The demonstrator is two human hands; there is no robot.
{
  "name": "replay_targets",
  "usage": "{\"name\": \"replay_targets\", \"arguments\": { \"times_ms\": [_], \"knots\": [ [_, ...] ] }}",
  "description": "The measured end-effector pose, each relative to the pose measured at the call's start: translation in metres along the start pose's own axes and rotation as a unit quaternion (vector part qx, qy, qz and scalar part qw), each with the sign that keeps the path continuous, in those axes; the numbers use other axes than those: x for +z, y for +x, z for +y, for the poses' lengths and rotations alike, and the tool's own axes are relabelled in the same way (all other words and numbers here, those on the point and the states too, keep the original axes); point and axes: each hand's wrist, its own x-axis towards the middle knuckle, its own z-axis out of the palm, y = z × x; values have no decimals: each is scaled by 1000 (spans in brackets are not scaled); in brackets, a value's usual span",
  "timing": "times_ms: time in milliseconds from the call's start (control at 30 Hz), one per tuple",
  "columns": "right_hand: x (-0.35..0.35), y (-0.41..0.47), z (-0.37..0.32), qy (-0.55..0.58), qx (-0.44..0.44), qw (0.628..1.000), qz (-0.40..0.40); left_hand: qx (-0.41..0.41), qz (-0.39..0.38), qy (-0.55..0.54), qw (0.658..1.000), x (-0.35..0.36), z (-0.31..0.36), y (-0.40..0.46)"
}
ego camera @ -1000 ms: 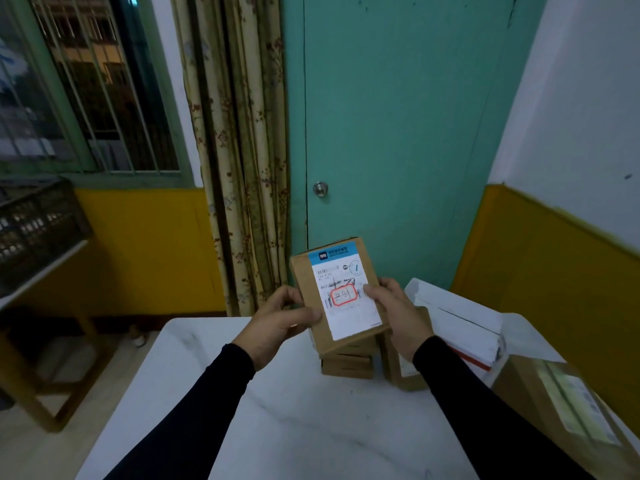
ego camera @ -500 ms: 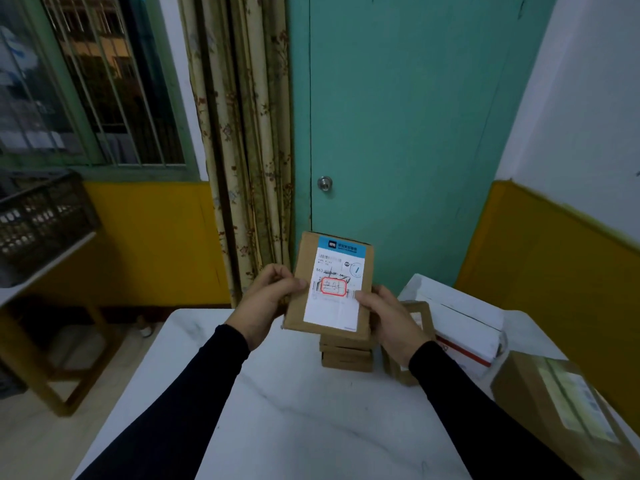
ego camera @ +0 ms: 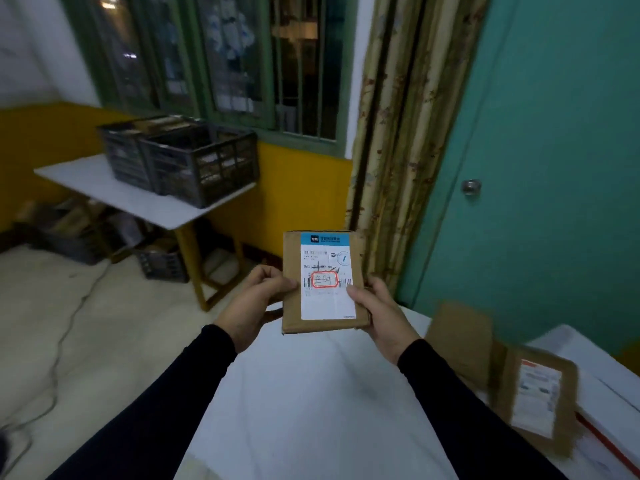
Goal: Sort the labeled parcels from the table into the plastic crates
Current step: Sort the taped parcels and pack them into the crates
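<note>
1. Parcel (ego camera: 323,282) first: a flat brown cardboard box, held upright in the air between our two hands, its white label (ego camera: 327,278) facing us, above the near edge of the white table (ego camera: 311,393).
2. We judge the step in hand to be reading the label and choosing a crate. The red-outlined handwritten mark in the middle of the label is what we should read; it is too blurred for us to make out here.
3. To do this well, we keep the box tilted toward our eyes and keep our thumbs off the red mark before carrying it over.
4. Our left hand (ego camera: 252,303) pinches the left edge, thumb on the front face, the other fingers curled behind it.
5. Our right hand (ego camera: 379,313) grips the lower right edge, thumb pressed onto the label's right margin, fingers hidden behind the box.
6. Two dark plastic crates (ego camera: 183,164) stand side by side on a side table (ego camera: 138,199) under the window, well apart from us to the left.
7. More parcels (ego camera: 533,396) lie on our table to the right, not yet sorted.
</note>
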Motion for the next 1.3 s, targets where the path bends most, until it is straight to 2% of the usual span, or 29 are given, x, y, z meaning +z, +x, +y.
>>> {"name": "replay_targets", "arguments": {
  "times_ms": [167, 467, 667, 867, 1000, 1300],
  "knots": [
    [111, 18, 13, -35, -2, 997, -62, 29, 76, -46, 996, -107, 10, -14],
    [328, 88, 44, -34, -7, 995, -92, 47, 106, -59, 991, -326, 44, -6],
    [431, 141, 59, -36, 7, 993, -109, 51, 148, -62, 986, -425, 66, 23],
    [517, 246, 68, -9, 21, 989, -149, 66, 205, -60, 975, -509, 88, 103],
    [562, 320, 65, 35, 35, 985, -165, 56, 221, -30, 973, -550, 116, 160],
    [665, 496, 46, 27, 43, 984, -169, 78, 233, -28, 969, -665, 182, 322]
  ]
}}
